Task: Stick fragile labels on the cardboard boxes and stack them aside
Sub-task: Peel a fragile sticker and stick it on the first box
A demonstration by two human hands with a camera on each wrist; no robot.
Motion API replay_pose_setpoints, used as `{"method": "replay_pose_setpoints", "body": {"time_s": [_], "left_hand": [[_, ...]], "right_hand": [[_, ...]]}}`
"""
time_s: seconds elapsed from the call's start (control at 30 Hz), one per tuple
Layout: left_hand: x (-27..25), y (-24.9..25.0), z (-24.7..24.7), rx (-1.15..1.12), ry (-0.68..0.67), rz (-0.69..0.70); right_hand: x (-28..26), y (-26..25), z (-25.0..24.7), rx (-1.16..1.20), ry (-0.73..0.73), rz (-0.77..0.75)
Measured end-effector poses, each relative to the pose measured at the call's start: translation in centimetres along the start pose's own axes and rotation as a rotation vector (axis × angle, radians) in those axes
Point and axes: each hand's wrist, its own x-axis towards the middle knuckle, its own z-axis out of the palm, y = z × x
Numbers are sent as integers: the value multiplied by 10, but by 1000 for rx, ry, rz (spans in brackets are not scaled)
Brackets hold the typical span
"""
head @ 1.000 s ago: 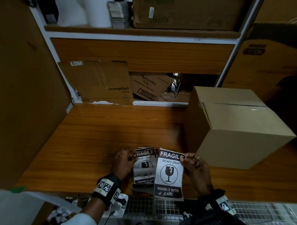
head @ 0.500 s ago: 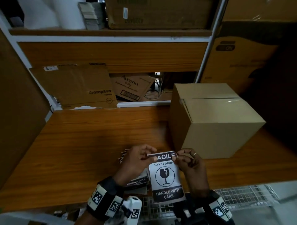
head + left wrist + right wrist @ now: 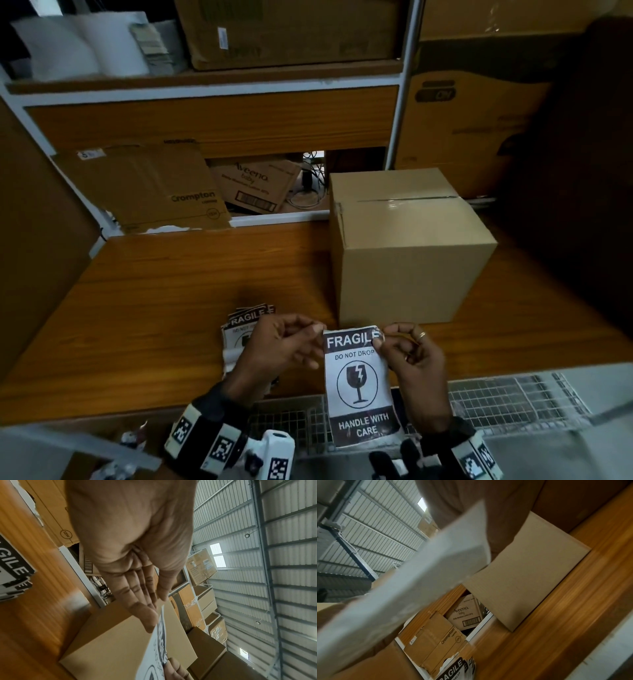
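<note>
Label (top corners) between fingertips

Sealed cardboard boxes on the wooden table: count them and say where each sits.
1. The sealed cardboard box stands on the wooden table, just beyond the right hand. Others may sit out of view.

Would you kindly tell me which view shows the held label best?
The head view: the label faces it, print legible. The left wrist sees it edge-on; the right wrist sees only its blurred blank back.
</note>
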Motion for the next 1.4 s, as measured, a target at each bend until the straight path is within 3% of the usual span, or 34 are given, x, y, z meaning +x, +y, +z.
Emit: {"method": "replay_pose_setpoints", "body": {"time_s": [0.27, 0.5, 0.77, 0.93, 1.03, 1.13, 1.27, 1.4], "left_hand": [[-9, -13, 33, 81, -20, -10], [-9, -18, 47, -37, -124, -59], [-2, -21, 58, -134, -131, -64], [3, -21, 61, -145, -138, -47], [5, -20, 63, -155, -175, -36], [6, -18, 66, -160, -192, -31], [10, -20, 69, -137, -187, -27], [11, -22, 71, -91, -203, -33]], "right_hand": [[-4, 0, -37, 22, -70, 24], [1, -2, -49, 35, -87, 53], [1, -4, -39, -109, -128, 16], [2, -7, -33, -328, -305, -208], [7, 2, -36, -497, -320, -376], [10, 5, -37, -483, -330, -512], [9, 10, -39, -527, -370, -611], [8, 13, -40, -473, -355, -577]]}}
